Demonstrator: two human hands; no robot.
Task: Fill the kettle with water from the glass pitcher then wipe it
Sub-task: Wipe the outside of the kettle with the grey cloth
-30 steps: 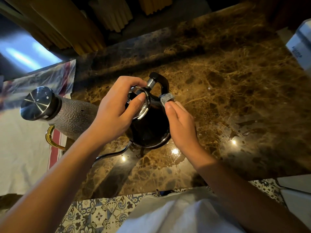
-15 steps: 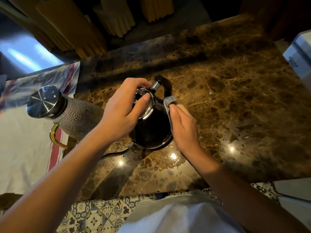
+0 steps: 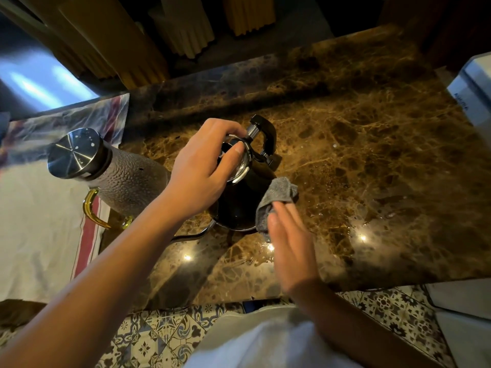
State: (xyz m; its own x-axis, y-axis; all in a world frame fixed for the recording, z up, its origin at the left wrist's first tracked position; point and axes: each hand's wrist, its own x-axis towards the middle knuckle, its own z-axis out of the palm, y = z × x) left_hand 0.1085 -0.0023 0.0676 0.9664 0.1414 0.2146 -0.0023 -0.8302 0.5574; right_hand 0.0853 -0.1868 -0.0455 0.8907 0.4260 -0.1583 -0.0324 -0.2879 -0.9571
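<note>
A black kettle (image 3: 240,201) with a black handle and a thin spout stands on the brown marble counter (image 3: 358,160). My left hand (image 3: 202,171) grips its metal lid rim from above. My right hand (image 3: 292,245), blurred, presses a grey cloth (image 3: 276,197) against the kettle's right side, low on the body. The textured glass pitcher (image 3: 125,179) with a steel lid and amber handle stands just left of the kettle, on the counter's left edge.
A white cloth with red stripes (image 3: 39,221) covers the surface at left. A white box (image 3: 475,88) sits at the far right edge. Water drops glisten on the counter in front of the kettle. Patterned floor tiles (image 3: 159,338) show below.
My right hand has slid the grey cloth down from beside the kettle's handle to its lower right side. The left hand keeps its hold on the lid.
</note>
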